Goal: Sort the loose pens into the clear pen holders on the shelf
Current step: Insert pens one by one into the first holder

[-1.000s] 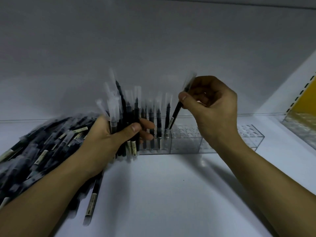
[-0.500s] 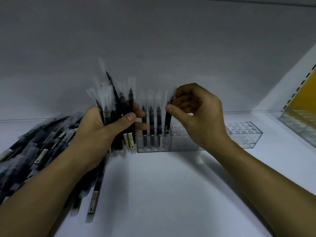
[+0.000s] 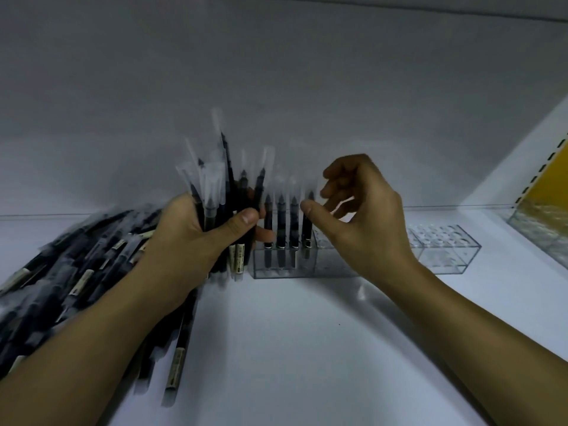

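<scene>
Just left of your right fingers (image 3: 341, 169): the pen (image 3: 307, 222) you pinched a moment ago now stands fourth in the clear holder (image 3: 307, 262).
Your right fingers: spread, empty.
Your left fingers (image 3: 242, 217): gripping the pen bundle (image 3: 215, 195).
Meaning: one more sorted; the pile (image 3: 76, 265) remains.

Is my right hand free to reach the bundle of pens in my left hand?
Probably yes. The right hand is open and empty, and the left hand holds the bundle of pens upright beside it; only four pens standing in the clear pen holder sit between.
</scene>
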Tool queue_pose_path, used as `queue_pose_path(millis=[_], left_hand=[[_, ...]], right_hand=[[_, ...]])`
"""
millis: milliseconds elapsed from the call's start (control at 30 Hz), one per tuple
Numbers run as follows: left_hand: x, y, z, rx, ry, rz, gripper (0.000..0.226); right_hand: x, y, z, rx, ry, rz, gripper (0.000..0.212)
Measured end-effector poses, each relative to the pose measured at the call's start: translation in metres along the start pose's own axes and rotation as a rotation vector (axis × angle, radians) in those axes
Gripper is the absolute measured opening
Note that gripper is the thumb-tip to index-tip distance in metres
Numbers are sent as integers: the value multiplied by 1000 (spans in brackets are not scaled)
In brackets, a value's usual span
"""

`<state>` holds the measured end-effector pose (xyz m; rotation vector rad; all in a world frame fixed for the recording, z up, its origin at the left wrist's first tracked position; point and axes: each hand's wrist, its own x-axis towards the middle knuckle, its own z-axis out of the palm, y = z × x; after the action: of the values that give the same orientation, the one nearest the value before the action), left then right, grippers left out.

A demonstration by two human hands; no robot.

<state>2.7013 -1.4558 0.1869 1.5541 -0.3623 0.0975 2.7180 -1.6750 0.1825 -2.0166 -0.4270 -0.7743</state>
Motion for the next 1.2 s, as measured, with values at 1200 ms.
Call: queue_pose_path(millis=[1200], left_hand=[[-4,-5,5,-83,-59,27,25]], right_hand=[[14,-6,-17,308,147,21,10]])
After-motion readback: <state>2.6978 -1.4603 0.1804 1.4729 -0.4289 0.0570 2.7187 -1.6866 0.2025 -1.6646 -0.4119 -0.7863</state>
